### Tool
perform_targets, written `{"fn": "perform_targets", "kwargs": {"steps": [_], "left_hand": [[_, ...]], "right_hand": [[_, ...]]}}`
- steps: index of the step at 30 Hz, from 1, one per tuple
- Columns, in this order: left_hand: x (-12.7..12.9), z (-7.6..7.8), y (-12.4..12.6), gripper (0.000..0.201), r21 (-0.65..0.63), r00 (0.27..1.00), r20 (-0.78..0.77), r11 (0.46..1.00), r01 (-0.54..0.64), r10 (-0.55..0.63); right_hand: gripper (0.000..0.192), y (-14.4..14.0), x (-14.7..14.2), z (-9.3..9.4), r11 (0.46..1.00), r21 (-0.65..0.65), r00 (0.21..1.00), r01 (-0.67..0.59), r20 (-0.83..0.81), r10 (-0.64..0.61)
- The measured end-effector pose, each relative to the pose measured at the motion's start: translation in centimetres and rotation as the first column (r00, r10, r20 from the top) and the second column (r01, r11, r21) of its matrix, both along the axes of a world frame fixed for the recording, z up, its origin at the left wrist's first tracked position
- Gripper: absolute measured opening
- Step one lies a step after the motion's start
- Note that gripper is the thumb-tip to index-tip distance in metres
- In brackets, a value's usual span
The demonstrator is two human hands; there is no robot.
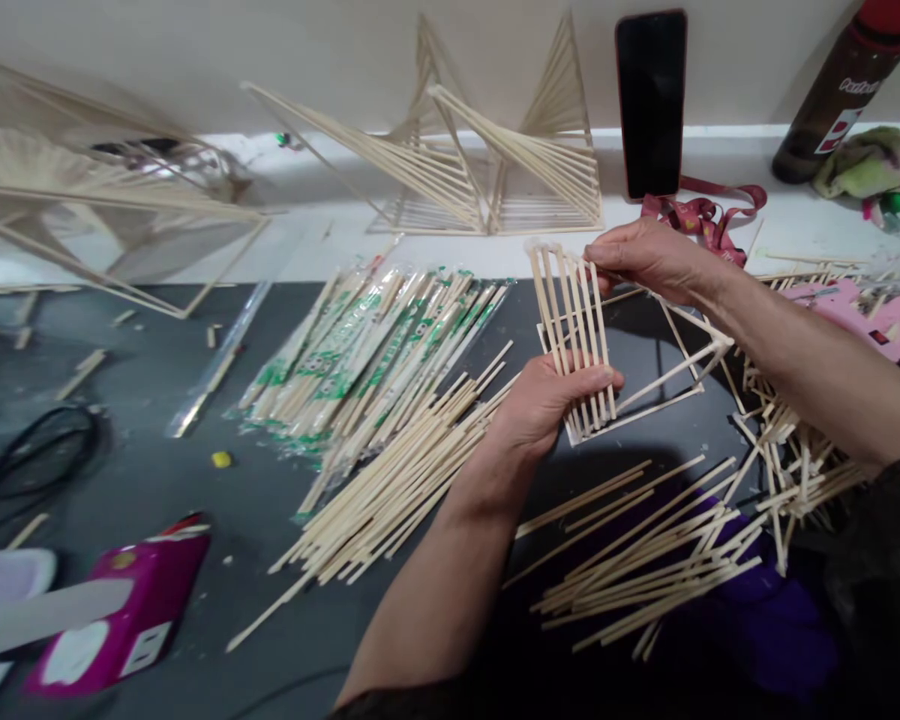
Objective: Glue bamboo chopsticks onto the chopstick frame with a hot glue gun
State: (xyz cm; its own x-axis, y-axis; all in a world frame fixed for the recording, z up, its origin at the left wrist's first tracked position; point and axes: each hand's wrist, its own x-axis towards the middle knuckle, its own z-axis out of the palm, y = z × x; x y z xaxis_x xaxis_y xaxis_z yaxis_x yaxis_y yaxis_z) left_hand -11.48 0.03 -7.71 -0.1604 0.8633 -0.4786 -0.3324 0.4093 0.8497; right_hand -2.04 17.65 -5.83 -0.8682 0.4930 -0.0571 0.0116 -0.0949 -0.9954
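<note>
A dark grey bench [142,490] meets a pale wall [195,60] in the head view. Right of centre, the left hand [544,395] grips a stick frame [570,330] and the right hand [649,258] pinches its upper right corner. Wrapped sticks [367,360] lie left of centre; the left forearm [450,560] partly hides loose sticks [382,490]. A lattice structure [450,200] stands top centre, a phone [651,100] and bottle [832,95] upper right.

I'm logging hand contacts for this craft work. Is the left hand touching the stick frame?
Touching: the head view shows the left hand gripping the stick frame near its lower end, with the thumb across the front.
</note>
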Motion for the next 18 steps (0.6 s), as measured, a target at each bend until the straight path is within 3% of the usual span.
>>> {"fn": "perform_targets", "kwargs": {"steps": [12, 18], "left_hand": [[-0.11, 0.12, -0.03, 0.023, -0.005, 1.000, -0.017, 1.000, 0.010, -0.010], [0.12, 0.64, -0.08, 0.021, -0.007, 0.999, -0.033, 1.000, -0.001, 0.001]], "right_hand": [[0.030, -0.24, 0.02, 0.35, 0.999, 0.030, 1.000, 0.020, 0.014, -0.020], [0.032, -0.66, 0.03, 0.15, 0.995, 0.017, 0.993, 0.097, 0.064, -0.098]]}}
